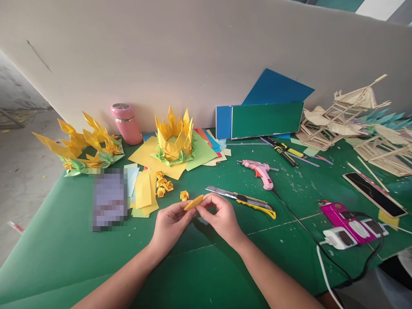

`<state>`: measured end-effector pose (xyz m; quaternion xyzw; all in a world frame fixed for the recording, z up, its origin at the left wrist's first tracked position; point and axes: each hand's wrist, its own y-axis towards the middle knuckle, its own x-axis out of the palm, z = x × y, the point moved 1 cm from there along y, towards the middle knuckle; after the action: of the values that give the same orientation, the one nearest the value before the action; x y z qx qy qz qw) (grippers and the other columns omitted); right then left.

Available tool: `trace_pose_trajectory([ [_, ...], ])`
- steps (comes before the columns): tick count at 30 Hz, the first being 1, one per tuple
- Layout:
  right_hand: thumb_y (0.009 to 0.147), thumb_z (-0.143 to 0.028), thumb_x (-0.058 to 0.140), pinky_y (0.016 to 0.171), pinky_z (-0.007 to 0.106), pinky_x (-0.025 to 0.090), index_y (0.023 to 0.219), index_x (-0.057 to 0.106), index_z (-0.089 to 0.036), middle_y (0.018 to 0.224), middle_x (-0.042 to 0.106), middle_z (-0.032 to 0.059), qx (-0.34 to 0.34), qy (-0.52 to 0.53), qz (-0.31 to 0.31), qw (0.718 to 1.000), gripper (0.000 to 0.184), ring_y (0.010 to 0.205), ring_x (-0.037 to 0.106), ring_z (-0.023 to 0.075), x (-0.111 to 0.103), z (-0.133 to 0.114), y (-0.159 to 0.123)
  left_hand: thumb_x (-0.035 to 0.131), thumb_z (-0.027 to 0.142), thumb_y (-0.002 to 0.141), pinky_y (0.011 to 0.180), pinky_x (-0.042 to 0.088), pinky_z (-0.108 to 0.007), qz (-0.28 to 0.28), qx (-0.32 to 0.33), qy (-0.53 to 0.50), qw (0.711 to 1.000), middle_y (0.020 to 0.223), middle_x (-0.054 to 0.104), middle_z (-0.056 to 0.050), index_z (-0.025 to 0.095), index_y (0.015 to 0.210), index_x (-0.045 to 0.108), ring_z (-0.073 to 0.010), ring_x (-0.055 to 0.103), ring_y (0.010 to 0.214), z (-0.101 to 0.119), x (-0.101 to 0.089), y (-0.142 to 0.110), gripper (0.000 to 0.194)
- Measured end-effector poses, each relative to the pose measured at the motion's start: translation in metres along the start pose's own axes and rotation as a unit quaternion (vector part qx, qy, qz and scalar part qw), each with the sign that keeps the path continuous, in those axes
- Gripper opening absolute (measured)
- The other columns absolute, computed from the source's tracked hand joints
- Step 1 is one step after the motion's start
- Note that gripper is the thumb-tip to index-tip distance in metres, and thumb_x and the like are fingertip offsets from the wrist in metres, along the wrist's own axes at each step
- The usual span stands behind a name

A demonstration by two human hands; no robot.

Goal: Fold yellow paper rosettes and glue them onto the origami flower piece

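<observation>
A small folded piece of yellow paper (193, 202) is pinched between both hands above the green table. My left hand (172, 221) grips its left end, thumb in front and fingers behind. At the other end, my right hand (220, 216) has its thumb and fingertips closed on the paper. Just behind the hands lies one folded yellow paper rose (184, 195), and several more paper roses (165, 184) cluster to its left. Beside them is a stack of yellow paper pieces (143, 191). A yellow utility knife (244, 199) with its blade out rests right of my right hand.
Two yellow paper crowns (174, 148) stand at the back and left, near a pink flask (127, 124). To the right are a pink glue gun (259, 171) with a trailing cord, a magenta power strip (349, 223), a phone (373, 195) and stick-built models (341, 116).
</observation>
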<state>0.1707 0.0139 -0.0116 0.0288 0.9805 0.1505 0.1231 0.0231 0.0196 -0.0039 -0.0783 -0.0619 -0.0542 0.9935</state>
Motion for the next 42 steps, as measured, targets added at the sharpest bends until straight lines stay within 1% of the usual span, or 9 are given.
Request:
trace_pose_trajectory([
  [6, 0.071, -0.032, 0.068, 0.056, 0.025, 0.049, 0.076, 0.049, -0.022, 0.065, 0.058, -0.0029, 0.071, 0.054, 0.018, 0.996, 0.022, 0.058, 0.056, 0.0129, 0.001, 0.004, 0.000, 0.082, 0.039, 0.054, 0.065, 0.059, -0.031, 0.009, -0.030, 0.000, 1.000, 0.070, 0.077, -0.002, 0.021, 0.073, 0.075, -0.0217, 0.071, 0.064, 0.001, -0.001, 0.002, 0.027],
  [9, 0.071, -0.033, 0.067, 0.054, 0.024, 0.047, 0.084, 0.050, -0.022, 0.064, 0.056, -0.0043, 0.103, 0.090, -0.026, 0.990, 0.024, 0.056, 0.055, 0.0119, 0.001, 0.002, 0.001, 0.083, 0.041, 0.053, 0.066, 0.059, -0.032, -0.002, -0.039, -0.006, 0.999, 0.070, 0.076, -0.003, 0.020, 0.072, 0.073, -0.0220, 0.072, 0.065, 0.001, -0.001, 0.003, 0.030],
  [15, 0.069, -0.040, 0.067, 0.044, 0.021, 0.035, 0.063, 0.044, -0.021, 0.052, 0.044, -0.0073, 0.167, 0.126, -0.073, 0.975, 0.031, 0.045, 0.040, 0.0080, -0.001, -0.001, 0.001, 0.084, 0.043, 0.050, 0.069, 0.059, -0.032, -0.027, -0.072, -0.066, 0.995, 0.069, 0.075, -0.002, 0.018, 0.078, 0.067, -0.0191, 0.071, 0.064, 0.005, 0.002, 0.002, 0.041],
  [18, 0.068, -0.044, 0.069, 0.044, 0.021, 0.035, 0.063, 0.043, -0.021, 0.052, 0.047, -0.0068, 0.196, 0.171, -0.061, 0.964, 0.035, 0.045, 0.041, 0.0084, -0.001, 0.000, 0.002, 0.085, 0.035, 0.053, 0.070, 0.057, -0.029, -0.042, -0.084, -0.092, 0.991, 0.066, 0.073, 0.001, 0.018, 0.088, 0.063, -0.0161, 0.070, 0.065, 0.006, 0.004, 0.003, 0.045],
  [21, 0.066, -0.046, 0.070, 0.048, 0.022, 0.039, 0.067, 0.046, -0.021, 0.059, 0.052, -0.0051, 0.203, 0.207, -0.051, 0.956, 0.036, 0.050, 0.046, 0.0096, -0.001, -0.001, 0.002, 0.086, 0.030, 0.055, 0.071, 0.054, -0.024, -0.054, -0.083, -0.115, 0.988, 0.067, 0.072, 0.001, 0.017, 0.080, 0.062, -0.0129, 0.068, 0.066, 0.006, 0.004, 0.003, 0.037],
  [30, 0.076, -0.046, 0.065, 0.053, 0.022, 0.036, 0.071, 0.045, -0.020, 0.065, 0.041, -0.0056, 0.158, 0.183, -0.140, 0.960, 0.033, 0.057, 0.040, 0.0090, 0.003, -0.007, -0.001, 0.082, 0.040, 0.056, 0.068, 0.051, -0.024, -0.037, -0.061, -0.109, 0.992, 0.071, 0.066, 0.001, 0.016, 0.071, 0.066, -0.0122, 0.060, 0.067, 0.004, 0.003, 0.002, 0.033],
  [36, 0.077, -0.035, 0.066, 0.066, 0.025, 0.049, 0.087, 0.052, -0.023, 0.082, 0.052, -0.0006, 0.066, 0.163, -0.043, 0.984, 0.022, 0.072, 0.053, 0.0130, 0.002, -0.004, -0.002, 0.076, 0.048, 0.061, 0.065, 0.051, -0.026, -0.015, 0.015, -0.011, 1.000, 0.074, 0.064, 0.000, 0.018, 0.068, 0.064, -0.0144, 0.060, 0.068, 0.001, 0.002, 0.004, 0.033],
  [40, 0.082, -0.023, 0.059, 0.064, 0.025, 0.050, 0.080, 0.057, -0.022, 0.078, 0.057, 0.0007, -0.021, 0.077, 0.006, 0.997, 0.003, 0.071, 0.055, 0.0133, 0.001, -0.005, -0.002, 0.074, 0.052, 0.060, 0.054, 0.051, -0.026, -0.023, -0.032, 0.018, 0.999, 0.067, 0.066, 0.000, 0.018, 0.069, 0.062, -0.0145, 0.062, 0.056, 0.001, 0.003, 0.003, 0.037],
  [42, 0.083, -0.017, 0.057, 0.061, 0.024, 0.050, 0.079, 0.058, -0.021, 0.076, 0.057, 0.0006, -0.058, 0.039, 0.015, 0.997, 0.006, 0.069, 0.055, 0.0131, 0.001, -0.007, -0.002, 0.075, 0.051, 0.059, 0.050, 0.049, -0.024, -0.019, -0.050, 0.030, 0.998, 0.064, 0.067, 0.000, 0.018, 0.069, 0.063, -0.0141, 0.062, 0.052, 0.001, 0.002, 0.002, 0.037],
])
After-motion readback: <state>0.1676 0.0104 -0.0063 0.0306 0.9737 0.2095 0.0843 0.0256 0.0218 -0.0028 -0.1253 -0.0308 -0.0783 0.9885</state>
